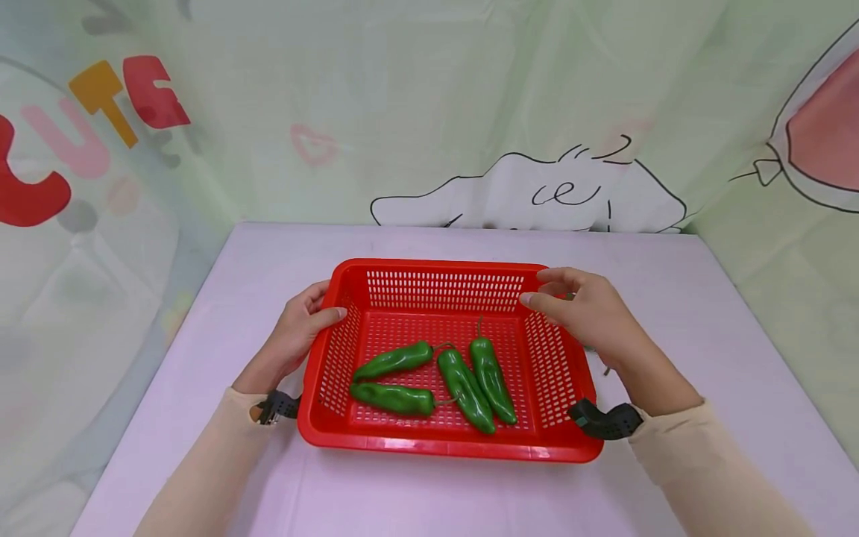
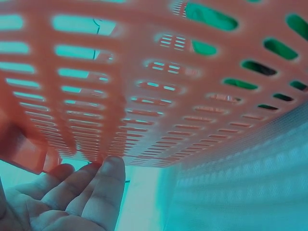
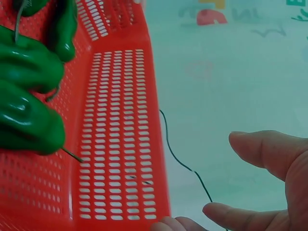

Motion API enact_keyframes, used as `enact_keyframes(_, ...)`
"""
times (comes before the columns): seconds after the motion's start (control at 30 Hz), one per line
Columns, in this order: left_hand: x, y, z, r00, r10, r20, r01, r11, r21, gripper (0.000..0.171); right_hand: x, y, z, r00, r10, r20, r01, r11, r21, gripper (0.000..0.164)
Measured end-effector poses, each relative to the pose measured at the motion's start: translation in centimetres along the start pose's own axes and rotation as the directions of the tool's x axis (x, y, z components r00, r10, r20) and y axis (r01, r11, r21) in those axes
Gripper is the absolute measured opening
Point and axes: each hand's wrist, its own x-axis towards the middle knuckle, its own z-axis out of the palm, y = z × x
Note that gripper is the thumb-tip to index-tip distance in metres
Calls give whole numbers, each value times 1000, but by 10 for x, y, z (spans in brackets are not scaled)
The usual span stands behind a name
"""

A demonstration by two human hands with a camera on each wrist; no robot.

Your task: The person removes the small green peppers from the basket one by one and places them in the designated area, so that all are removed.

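Observation:
A red perforated plastic basket point(image 1: 450, 445) holds several green peppers point(image 1: 396, 361), glossy and long with thin stems. My left hand point(image 1: 302, 328) grips the basket's left rim, thumb over the edge and fingers outside. In the left wrist view, the left hand's fingertips point(image 2: 113, 166) press against the basket's outside, and the pierced plastic point(image 2: 144, 106) looms over the hand. At the far right corner my right hand point(image 1: 590, 309) has its thumb and index finger spread apart, holding nothing between them. Its lower fingers come right to the rim in the right wrist view.
Right of the basket, partly hidden behind the right hand and forearm, green bits and a stem point(image 1: 607, 370) show on the pale table point(image 1: 725, 388). A printed cloth point(image 1: 429, 112) hangs along the table's back and sides.

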Motion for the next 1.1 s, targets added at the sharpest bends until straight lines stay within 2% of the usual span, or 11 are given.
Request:
enact_keyframes(0.13,0,0,0,1000,0,0,0,1000,-7,58,2,0,10,999,3,35,-1,999,-36,67)
enact_keyframes(0.43,0,1,1,1000,-8,-3,8,1000,-9,58,12,5,33,985,26,171,-26,1000,-1,73)
enact_keyframes(0.57,1,0,1,1000,-12,-3,12,1000,-14,58,15,4,41,977,37,208,-34,999,-20,72)
enact_keyframes(0.87,1,0,2,1000,-19,0,19,1000,-17,58,22,9,55,970,92,224,-73,993,-89,64)
enact_keyframes(1.1,-1,0,2,1000,-26,-11,25,1000,-16,59,27,12,62,960,111,257,-68,983,-168,60)
